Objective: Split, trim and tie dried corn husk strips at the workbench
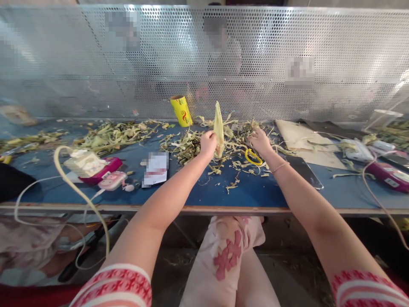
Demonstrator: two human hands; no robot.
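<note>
My left hand is closed around the lower part of a pale yellow-green, pointed, leafy piece, much like a young corn ear in its husk. It stands upright, tip toward the perforated screen. To its right, my right hand reaches over a heap of dry, shredded leaf scraps; its fingers look bent and apart, and no held thing shows in them. Just below that hand lies a yellow loop, like a scissors handle, partly among the scraps. A dark phone or tablet lies under my right forearm.
A perforated metal screen rises behind the blue table, with people beyond it. Near it a yellow tube leans. A phone, corded devices, brown paper, another leaf heap and a purple device surround the work area.
</note>
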